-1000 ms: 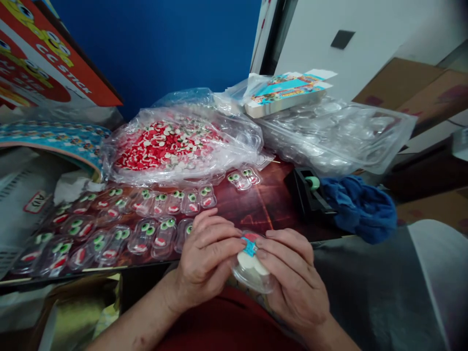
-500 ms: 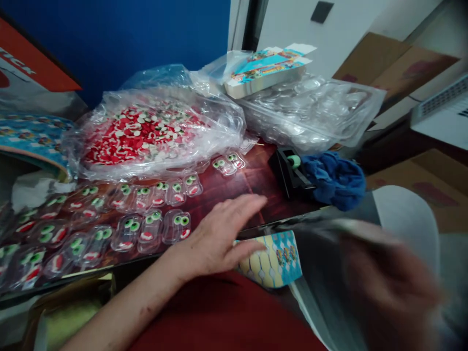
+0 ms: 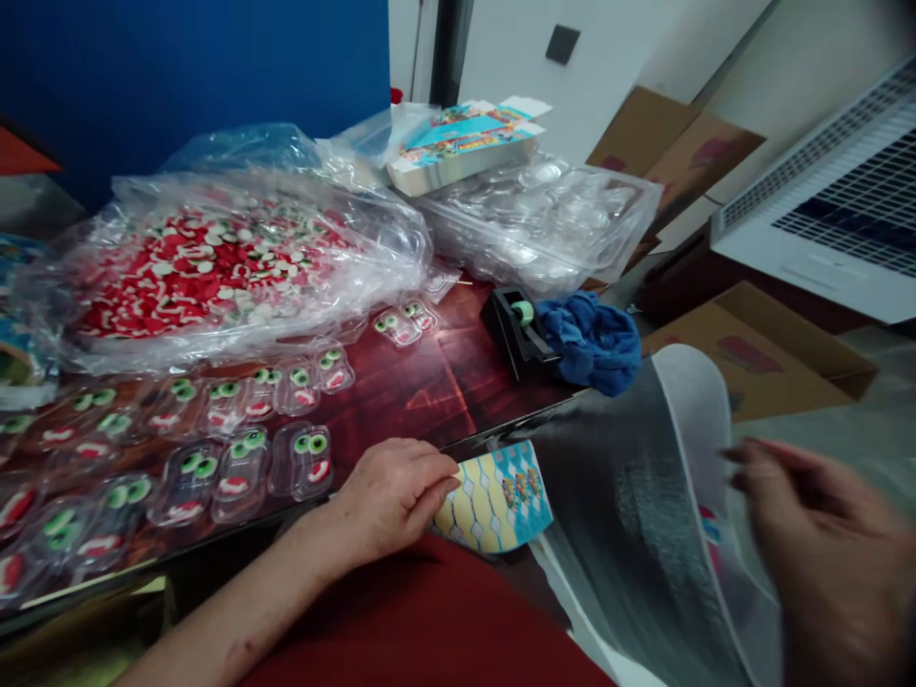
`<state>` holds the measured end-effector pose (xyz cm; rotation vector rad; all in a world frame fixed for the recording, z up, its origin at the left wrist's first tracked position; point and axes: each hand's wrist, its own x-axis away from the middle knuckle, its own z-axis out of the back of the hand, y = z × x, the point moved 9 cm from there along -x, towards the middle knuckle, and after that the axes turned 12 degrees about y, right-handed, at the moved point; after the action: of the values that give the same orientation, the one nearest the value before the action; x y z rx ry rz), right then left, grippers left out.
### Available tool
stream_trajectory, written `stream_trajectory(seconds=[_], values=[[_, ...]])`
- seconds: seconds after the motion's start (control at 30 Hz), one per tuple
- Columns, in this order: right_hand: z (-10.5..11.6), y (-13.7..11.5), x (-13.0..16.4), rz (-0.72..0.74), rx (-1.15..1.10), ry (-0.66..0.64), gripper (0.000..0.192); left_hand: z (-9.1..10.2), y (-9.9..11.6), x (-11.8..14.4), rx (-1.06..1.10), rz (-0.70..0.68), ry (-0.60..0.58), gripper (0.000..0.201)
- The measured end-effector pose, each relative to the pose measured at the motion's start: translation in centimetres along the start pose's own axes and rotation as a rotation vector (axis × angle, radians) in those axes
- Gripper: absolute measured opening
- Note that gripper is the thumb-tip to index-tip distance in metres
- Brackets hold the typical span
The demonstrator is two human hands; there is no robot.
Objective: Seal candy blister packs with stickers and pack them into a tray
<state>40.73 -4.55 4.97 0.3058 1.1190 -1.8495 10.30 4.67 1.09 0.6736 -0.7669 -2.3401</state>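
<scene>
My left hand (image 3: 390, 491) lies at the near edge of the dark red table (image 3: 436, 382), fingers curled onto the left edge of a yellow and blue sticker sheet (image 3: 497, 496). Just left of it lie rows of clear blister packs (image 3: 307, 458) holding green eyes and red mouths. Blurred at the lower right, my right hand (image 3: 822, 553) hangs by the rim of an open silver bag (image 3: 636, 487). I make out nothing in its fingers.
A plastic bag of red and white pieces (image 3: 207, 267) fills the back left. Behind lie a bag of empty clear blisters (image 3: 544, 219) and a printed box (image 3: 465, 143). A black tape dispenser (image 3: 515, 324) and blue cloth (image 3: 591, 339) sit right. Cardboard boxes (image 3: 759, 353) stand beyond.
A second ago both hands held a clear pack with a blue sticker. My right hand swung right to the silver bag; my left hand dropped onto the sticker sheet. The view turned right.
</scene>
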Motion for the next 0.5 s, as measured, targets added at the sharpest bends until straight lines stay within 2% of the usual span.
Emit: stream_trajectory(seconds=[0.03,0.07,0.1,0.17,0.23,0.3,0.33,0.43,0.5], values=[[-2.9,-3.2,1.5,0.123,-0.082,-0.168,0.022,-0.6,0.3,0.0,-0.013,-0.016,-0.028,0.026],[-6.4,-6.5,4.0,0.276,-0.2,-0.438,0.021,-1.1,0.6,0.1,-0.025,-0.038,-0.059,0.026],[-9.3,-8.5,6.4,0.355,-0.257,-0.641,0.023,-1.7,1.0,0.2,-0.038,-0.06,-0.09,0.026],[-14.0,-9.8,9.8,0.4,-0.225,-0.89,0.028,-2.4,1.3,0.5,-0.063,-0.085,-0.142,0.025],[-17.1,-9.0,11.8,0.385,-0.127,-1.041,0.026,-2.6,1.3,0.7,-0.089,-0.074,-0.161,0.025],[-18.1,-8.4,12.4,0.381,-0.086,-1.066,0.019,-2.8,1.1,0.7,-0.092,-0.045,-0.142,0.024],[-17.9,-8.4,12.2,0.389,-0.105,-1.034,0.017,-2.9,1.0,0.6,-0.079,-0.036,-0.12,0.023],[-15.5,-9.3,11.3,0.435,-0.249,-0.812,0.018,-4.5,0.7,-0.3,-0.039,-0.004,-0.05,0.034],[-13.7,-9.4,11.1,0.471,-0.298,-0.626,0.019,-6.7,-0.5,-0.8,-0.081,0.102,-0.095,0.036]])
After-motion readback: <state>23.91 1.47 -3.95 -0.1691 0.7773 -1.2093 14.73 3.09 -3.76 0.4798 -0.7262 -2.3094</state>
